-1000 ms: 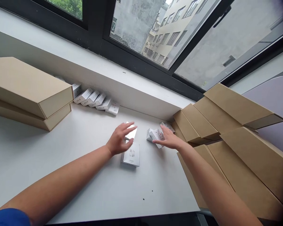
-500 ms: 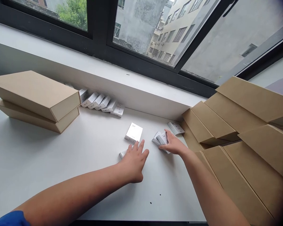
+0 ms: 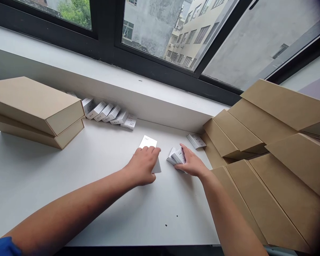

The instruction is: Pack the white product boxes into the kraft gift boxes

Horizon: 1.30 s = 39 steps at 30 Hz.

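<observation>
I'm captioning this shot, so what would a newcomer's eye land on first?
Probably the large brown boxes piled along the right. Next, at the centre, come the left hand over a white box and the right hand around a small carton. Behind, toward the left, sits a slanting row of white cartons.

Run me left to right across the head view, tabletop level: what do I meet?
Two stacked tan boxes, the row of small white boxes along the wall, the left hand, the right hand, the pile of tan boxes.
</observation>
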Each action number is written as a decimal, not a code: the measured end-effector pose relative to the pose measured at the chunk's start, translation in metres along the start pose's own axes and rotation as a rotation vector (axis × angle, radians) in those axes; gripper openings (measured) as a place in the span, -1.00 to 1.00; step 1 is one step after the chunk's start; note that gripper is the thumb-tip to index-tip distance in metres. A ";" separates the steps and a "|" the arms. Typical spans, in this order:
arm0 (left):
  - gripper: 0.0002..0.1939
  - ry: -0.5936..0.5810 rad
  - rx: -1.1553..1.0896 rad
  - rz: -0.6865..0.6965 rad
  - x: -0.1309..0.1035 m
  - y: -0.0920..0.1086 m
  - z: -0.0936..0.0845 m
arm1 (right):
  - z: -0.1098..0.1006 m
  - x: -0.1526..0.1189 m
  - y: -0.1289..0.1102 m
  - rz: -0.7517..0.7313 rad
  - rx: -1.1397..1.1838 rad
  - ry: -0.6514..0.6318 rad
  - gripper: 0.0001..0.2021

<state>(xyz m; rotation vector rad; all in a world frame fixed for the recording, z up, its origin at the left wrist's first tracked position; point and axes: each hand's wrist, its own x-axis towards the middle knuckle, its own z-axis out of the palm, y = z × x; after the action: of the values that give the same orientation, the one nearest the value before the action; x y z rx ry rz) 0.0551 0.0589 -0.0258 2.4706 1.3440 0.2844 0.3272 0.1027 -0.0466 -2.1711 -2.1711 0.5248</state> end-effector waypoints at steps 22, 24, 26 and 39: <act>-0.44 -0.017 0.048 -0.347 0.079 -0.020 -0.007 | 0.034 -0.109 -0.059 -0.181 0.071 -0.019 -0.04; -0.39 -0.053 0.093 -0.391 0.095 -0.021 0.000 | 0.034 -0.110 -0.060 -0.169 0.078 -0.018 -0.04; -0.32 -0.094 0.118 -0.447 0.107 -0.024 0.006 | 0.034 -0.110 -0.061 -0.168 0.091 -0.017 -0.03; -0.35 -0.193 0.163 -0.303 0.007 -0.055 -0.023 | 0.033 -0.108 -0.050 -0.074 0.206 0.030 -0.07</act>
<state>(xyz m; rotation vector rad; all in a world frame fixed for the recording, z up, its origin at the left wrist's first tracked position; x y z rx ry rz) 0.0089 0.0969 -0.0243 2.3006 1.6818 -0.1348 0.2732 -0.0082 -0.0414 -1.9732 -2.0702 0.6736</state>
